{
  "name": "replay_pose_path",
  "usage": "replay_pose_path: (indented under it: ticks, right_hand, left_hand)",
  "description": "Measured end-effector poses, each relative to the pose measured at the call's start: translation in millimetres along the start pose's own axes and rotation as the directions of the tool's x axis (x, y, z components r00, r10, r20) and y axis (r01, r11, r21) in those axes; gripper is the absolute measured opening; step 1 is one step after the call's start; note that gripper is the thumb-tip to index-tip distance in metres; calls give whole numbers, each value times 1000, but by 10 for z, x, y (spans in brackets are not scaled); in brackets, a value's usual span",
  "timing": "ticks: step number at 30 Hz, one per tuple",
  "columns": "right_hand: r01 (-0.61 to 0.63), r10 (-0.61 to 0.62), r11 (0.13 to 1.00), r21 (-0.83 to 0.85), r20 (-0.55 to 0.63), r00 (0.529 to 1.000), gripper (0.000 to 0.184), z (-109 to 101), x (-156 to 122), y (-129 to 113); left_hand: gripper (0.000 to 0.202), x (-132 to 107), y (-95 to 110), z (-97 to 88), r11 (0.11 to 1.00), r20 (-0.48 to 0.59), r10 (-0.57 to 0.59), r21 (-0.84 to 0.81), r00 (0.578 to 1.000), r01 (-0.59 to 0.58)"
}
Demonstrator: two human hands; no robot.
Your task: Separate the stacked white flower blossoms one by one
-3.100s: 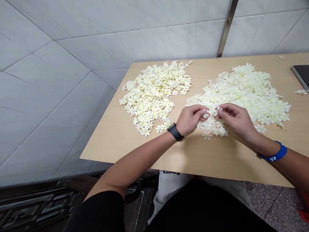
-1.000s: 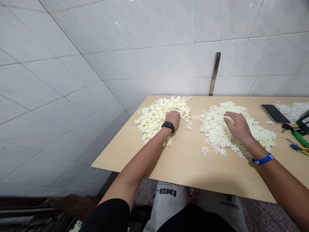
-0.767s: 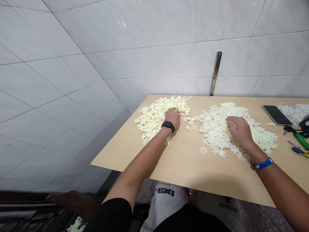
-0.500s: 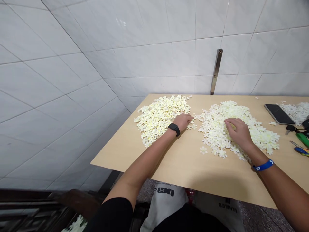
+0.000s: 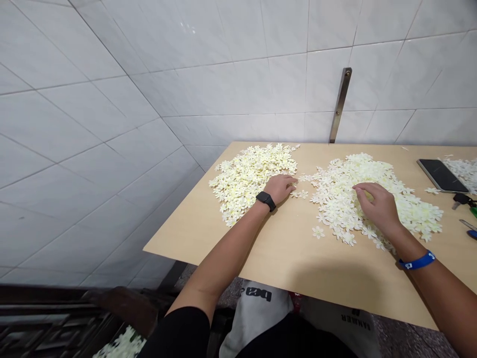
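Note:
A heap of pale yellow-white flower-shaped petals lies on the left of the tan board. My left hand, with a black watch on its wrist, rests at that heap's right edge. Its fingers are apart and curve down close to a few loose flowers. Over a second, whiter heap of flowers is my right hand, wearing a blue wristband. Thumb and forefinger meet at their tips there. Whatever may be between them is too small to make out.
The board meets a tiled wall. Toward the right lie a dark phone, a key, a blue-handled tool and more white pieces. A metal bar is fixed to the wall. White flowers sit low at the left.
The view has shifted slightly, so the board's things appear farther right. My left fingers have curled a little and a gap shows by the thumb. My right hand keeps its pinch.

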State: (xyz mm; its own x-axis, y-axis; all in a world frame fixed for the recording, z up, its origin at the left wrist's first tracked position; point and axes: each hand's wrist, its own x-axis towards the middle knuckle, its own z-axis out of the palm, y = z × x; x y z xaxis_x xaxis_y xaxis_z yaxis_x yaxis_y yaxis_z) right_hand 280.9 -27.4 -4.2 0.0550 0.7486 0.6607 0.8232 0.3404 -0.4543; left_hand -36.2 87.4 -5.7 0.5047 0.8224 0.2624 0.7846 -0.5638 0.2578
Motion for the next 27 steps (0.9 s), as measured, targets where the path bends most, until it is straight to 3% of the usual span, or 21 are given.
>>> replay_pose_path:
  ticks: [4, 7, 9, 11, 15, 18, 20, 21, 24, 27]
  right_hand:
    - [9, -9, 1000, -7, -17, 1000, 24, -7, 0, -14]
    - [11, -11, 1000, 4, -24, 1000, 23, -11, -3, -30]
    - [15, -15, 1000, 10, -24, 1000, 23, -15, -6, -41]
    - [22, -22, 1000, 10, -21, 1000, 22, -26, -7, -52]
    - [28, -28, 1000, 2, -36, 999, 22, -63, 1, -71]
    - [38, -38, 999, -2, -56, 998, 21, -81, 12, -75]
    - [50, -50, 999, -5, -72, 996, 21, -87, 20, -70]
    - [55, -55, 998, -8, -80, 995, 21, -91, 24, -65]
    - [58, -58, 998, -8, -109, 992, 21, -112, 37, -49]
    - [51, -50, 999, 4, -139, 989, 22, -141, 44, -53]
  left_hand:
    - [34, -21, 23, -40, 997, -105, -71, 37, 992, 75]
    - [38, -68, 240, -13, 997, -208, -79, -24, 975, 76]
    - [44, -69, 450, 46, 990, -133, -81, -126, 988, 65]
    - [57, -14, 643, 125, 973, -12, -132, -191, 991, 128]
    - [70, 238, 872, 298, 916, 151, -253, -279, 956, 287]
    - [74, 413, 1018, 431, 887, 176, -292, -317, 940, 335]
    - [72, 484, 1137, 501, 876, 152, -269, -370, 951, 308]
    - [70, 507, 1187, 519, 837, 123, -243, -474, 962, 272]
    - [61, 524, 1186, 461, 750, 32, -256, -624, 966, 220]
    - [47, 428, 875, 242, 873, -112, -188, -474, 976, 114]
